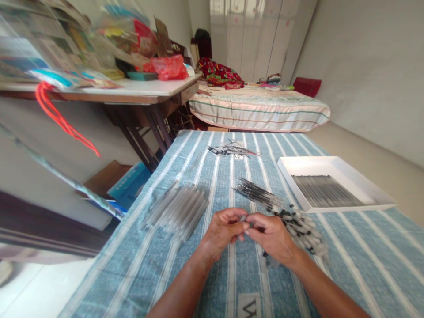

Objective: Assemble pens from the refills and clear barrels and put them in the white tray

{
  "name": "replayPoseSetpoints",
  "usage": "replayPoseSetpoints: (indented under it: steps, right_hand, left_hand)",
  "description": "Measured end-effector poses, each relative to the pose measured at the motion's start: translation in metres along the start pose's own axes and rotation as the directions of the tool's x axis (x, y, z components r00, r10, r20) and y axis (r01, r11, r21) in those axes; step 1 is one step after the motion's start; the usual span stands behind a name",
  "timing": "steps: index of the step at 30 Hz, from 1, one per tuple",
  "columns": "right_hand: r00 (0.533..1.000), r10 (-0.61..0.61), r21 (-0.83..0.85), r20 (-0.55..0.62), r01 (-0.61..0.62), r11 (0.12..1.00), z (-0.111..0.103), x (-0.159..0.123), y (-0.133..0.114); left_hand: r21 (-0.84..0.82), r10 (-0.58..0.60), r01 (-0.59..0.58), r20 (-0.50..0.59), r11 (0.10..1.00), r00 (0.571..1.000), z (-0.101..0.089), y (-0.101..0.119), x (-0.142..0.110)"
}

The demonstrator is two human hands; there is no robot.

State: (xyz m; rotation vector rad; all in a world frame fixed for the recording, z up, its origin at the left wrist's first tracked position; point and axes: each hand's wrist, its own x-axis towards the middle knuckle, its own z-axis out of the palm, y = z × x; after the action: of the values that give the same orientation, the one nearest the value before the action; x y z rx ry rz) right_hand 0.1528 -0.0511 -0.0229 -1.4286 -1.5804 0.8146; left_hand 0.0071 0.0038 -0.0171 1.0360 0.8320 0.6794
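My left hand [225,227] and my right hand [273,232] meet over the middle of the cloth, fingertips nearly touching. Both are closed in a pinch around a small grey pen part [243,218], mostly covered by the fingers. Left of them lies a pile of translucent grey pen barrels [180,210]. Just beyond the right hand is a bundle of thin dark pen refills [258,192]. Beside that hand, partly behind it, sits a heap of short clear and black pen caps [304,232].
A shallow white box [306,167] at the right holds a row of dark pens [324,191]. Loose thin pen parts [232,150] lie at the far end of the striped tablecloth [198,282]. A cluttered side table [145,93] stands left, a bed [261,106] behind.
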Motion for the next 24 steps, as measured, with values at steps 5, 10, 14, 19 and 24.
replayPoseSetpoints:
  steps: [5,10,14,19,24]
  right_hand:
    - [0.993,0.039,0.168,0.109,-0.057,0.984,-0.004,-0.003,0.004]
    - [0.988,0.073,0.281,0.135,-0.108,0.954,-0.006,-0.005,0.006]
    - [0.990,0.099,0.333,0.104,-0.129,0.934,-0.007,-0.005,0.006]
    - [0.989,0.144,0.334,-0.037,-0.124,0.934,-0.016,-0.001,0.010]
    - [0.985,0.141,0.313,-0.104,-0.103,0.944,-0.020,0.001,0.012]
  left_hand:
    - [0.025,-0.029,0.029,0.014,0.999,0.999,0.000,0.004,-0.002]
    - [0.012,-0.075,0.074,0.059,0.997,0.995,-0.003,0.005,-0.002]
    - [0.003,-0.075,0.075,0.089,0.997,0.993,-0.003,0.004,-0.002]
    - [0.003,-0.003,0.003,0.145,1.000,0.989,-0.001,0.005,-0.004]
    - [0.050,0.015,-0.023,0.166,0.999,0.986,-0.002,0.004,-0.004]
